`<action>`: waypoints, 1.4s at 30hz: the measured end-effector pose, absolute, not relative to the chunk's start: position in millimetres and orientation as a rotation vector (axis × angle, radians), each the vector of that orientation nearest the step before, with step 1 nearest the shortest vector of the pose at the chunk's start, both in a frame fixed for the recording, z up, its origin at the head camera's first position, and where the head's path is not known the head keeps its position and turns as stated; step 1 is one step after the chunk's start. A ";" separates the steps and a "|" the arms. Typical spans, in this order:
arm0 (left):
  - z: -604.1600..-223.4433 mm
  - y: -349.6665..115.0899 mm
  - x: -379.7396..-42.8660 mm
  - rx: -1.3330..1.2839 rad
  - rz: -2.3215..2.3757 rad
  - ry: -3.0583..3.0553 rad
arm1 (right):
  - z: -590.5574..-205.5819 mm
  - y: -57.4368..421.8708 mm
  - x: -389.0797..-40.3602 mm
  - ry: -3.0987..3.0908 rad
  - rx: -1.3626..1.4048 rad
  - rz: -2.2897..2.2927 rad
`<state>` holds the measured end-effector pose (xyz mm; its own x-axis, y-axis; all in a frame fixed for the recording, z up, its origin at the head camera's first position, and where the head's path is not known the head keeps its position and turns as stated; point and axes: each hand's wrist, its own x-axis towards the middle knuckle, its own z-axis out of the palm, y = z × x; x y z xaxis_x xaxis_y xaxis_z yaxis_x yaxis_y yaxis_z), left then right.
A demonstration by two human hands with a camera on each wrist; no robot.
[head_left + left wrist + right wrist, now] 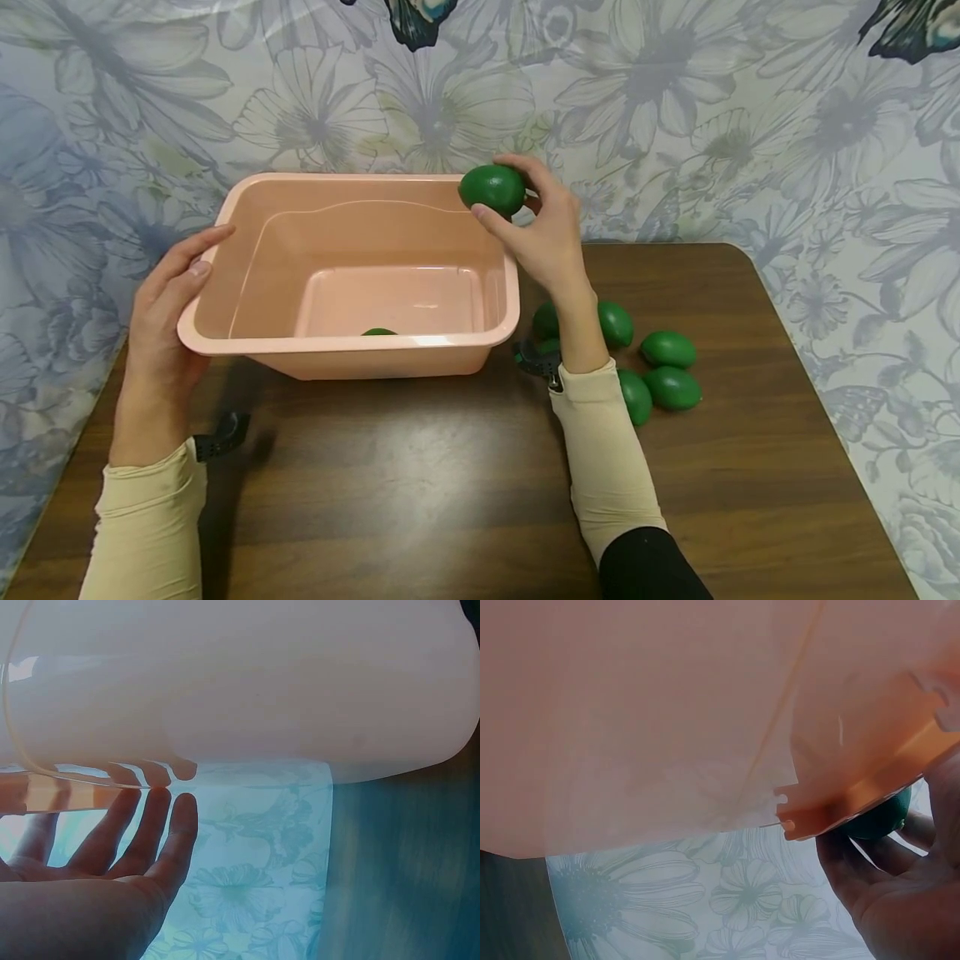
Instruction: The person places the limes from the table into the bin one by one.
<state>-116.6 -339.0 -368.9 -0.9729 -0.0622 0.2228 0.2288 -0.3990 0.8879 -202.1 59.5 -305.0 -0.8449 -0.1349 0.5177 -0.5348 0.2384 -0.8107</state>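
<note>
My right hand [543, 225] pinches a green lime [491, 190] between thumb and fingers, over the back right corner of a peach-pink plastic basin [405, 357]. In the right wrist view the lime [881, 817] shows partly behind the basin's rim, with the fingers around it. At the basin's left end, my left hand [168, 308] grips the rim; the left wrist view shows its fingers [146, 832] close against the outer wall. The basin is tilted toward me. Inside, the top of another lime [378, 332] peeks above the near rim, the rest hidden.
Several more green limes [672, 388] lie on the brown wooden table [420, 492] right of the basin, some partly covered by my right forearm. A floral-patterned cloth [660, 125] with butterflies spreads behind and beside the table. Dark straps [221, 437] circle both wrists.
</note>
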 end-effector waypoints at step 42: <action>-368.9 -337.2 -118.7 -0.190 -2.407 -1.666 | -339.0 60.3 -229.6 -2.291 0.658 1.516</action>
